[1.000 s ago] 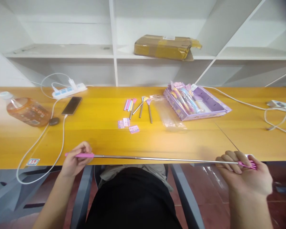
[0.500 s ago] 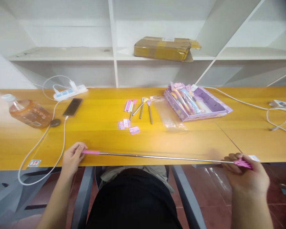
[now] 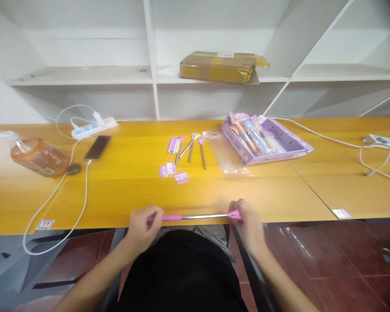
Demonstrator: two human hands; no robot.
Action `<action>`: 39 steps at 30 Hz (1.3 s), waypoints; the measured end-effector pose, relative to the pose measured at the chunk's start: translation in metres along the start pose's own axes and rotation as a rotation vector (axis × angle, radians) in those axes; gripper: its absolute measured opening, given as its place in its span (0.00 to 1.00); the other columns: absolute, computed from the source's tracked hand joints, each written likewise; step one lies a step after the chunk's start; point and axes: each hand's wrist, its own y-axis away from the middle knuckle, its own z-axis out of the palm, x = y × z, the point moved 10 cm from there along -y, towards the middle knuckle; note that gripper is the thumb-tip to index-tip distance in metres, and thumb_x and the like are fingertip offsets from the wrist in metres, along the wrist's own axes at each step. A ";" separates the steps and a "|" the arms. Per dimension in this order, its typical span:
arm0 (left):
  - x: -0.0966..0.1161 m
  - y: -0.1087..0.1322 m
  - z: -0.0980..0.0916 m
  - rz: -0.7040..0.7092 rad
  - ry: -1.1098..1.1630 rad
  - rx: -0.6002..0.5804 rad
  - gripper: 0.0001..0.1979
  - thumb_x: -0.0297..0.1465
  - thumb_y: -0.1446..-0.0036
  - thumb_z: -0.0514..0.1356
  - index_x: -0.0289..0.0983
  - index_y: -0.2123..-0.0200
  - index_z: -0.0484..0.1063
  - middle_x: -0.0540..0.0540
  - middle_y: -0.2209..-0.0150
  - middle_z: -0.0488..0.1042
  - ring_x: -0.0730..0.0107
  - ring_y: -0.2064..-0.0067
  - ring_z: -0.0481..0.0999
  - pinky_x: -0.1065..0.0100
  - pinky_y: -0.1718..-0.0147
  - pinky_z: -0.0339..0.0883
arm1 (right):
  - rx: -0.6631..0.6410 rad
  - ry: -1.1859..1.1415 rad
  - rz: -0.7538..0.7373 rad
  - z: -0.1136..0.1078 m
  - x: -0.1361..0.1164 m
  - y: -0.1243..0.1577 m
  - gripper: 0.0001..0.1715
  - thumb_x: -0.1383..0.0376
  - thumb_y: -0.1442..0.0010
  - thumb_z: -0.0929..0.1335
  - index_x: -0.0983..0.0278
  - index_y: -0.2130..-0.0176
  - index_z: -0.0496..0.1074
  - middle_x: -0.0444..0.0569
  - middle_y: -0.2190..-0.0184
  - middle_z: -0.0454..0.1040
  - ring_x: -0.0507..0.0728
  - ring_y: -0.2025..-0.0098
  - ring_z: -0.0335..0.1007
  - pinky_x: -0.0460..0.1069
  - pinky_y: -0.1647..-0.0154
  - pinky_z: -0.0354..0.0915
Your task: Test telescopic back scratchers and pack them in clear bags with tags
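A telescopic back scratcher (image 3: 204,216) with a pink handle and a pink claw head lies level across the table's front edge. My left hand (image 3: 144,229) is closed around its pink handle. At the other end, my right hand (image 3: 248,225) grips the pink head, partly covering it; this hand is blurred. Further back lie several metal scratcher rods with coloured claw heads (image 3: 202,151), beside a row of coloured handle sleeves (image 3: 173,145). Small printed cards (image 3: 181,177) rest just in front of them.
A purple display box (image 3: 279,158) holds wrapped scratchers, with clear plastic bags (image 3: 229,158) beside it. On the left are a bottle (image 3: 40,157), a phone (image 3: 98,147), a power strip (image 3: 95,127) and a looping white cable. A taped carton (image 3: 219,68) sits on the shelf.
Both hands have come towards each other, and the scratcher's rod has slid in from a long span to a short one. The view has shifted slightly.
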 end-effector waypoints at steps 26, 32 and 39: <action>-0.045 -0.014 0.040 -0.200 0.527 -0.250 0.26 0.55 0.28 0.58 0.37 0.56 0.76 0.56 0.75 0.60 0.73 0.75 0.57 0.70 0.73 0.53 | -0.384 0.431 -0.216 0.057 0.001 0.018 0.09 0.56 0.28 0.73 0.57 0.51 0.77 0.49 0.61 0.80 0.60 0.62 0.77 0.52 0.59 0.69; -0.027 -0.017 0.036 -0.045 0.237 -0.250 0.19 0.49 0.32 0.67 0.38 0.56 0.81 0.46 0.62 0.79 0.66 0.63 0.75 0.66 0.62 0.67 | -0.454 0.516 -0.337 0.060 -0.008 0.018 0.15 0.56 0.23 0.68 0.57 0.58 0.83 0.49 0.68 0.78 0.58 0.68 0.73 0.51 0.65 0.64; 0.011 0.001 0.049 0.421 -0.359 -0.313 0.16 0.43 0.21 0.56 0.40 0.51 0.80 0.45 0.61 0.80 0.63 0.61 0.76 0.63 0.58 0.65 | -0.484 0.547 -0.313 0.060 -0.010 0.023 0.13 0.55 0.23 0.70 0.59 0.53 0.82 0.50 0.62 0.84 0.58 0.63 0.81 0.49 0.61 0.72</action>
